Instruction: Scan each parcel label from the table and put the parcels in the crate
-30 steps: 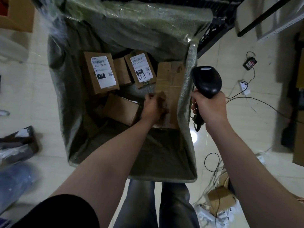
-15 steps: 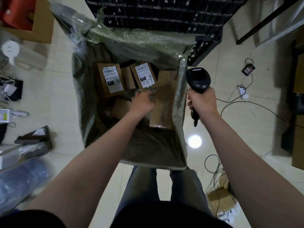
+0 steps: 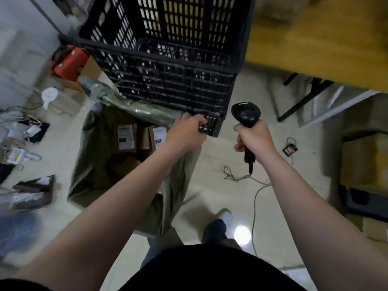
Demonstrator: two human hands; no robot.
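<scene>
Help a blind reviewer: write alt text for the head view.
A person's right hand grips a black barcode scanner while the left hand reaches the lower corner of a black crate; labelled parcels lie in a lined box beside it.

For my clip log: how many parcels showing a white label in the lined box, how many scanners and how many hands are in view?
Labelled parcels: 2
Scanner: 1
Hands: 2, left hand, right hand
Total: 5

Print on the parcel labels (image 3: 125, 137) too blurred to read, fingertips of the left hand (image 3: 184, 133) lost against the black crate (image 3: 168, 59) near corner, scanner (image 3: 246, 116) handle buried in the right hand (image 3: 254, 137), far-right table (image 3: 315, 38) cut off
</scene>
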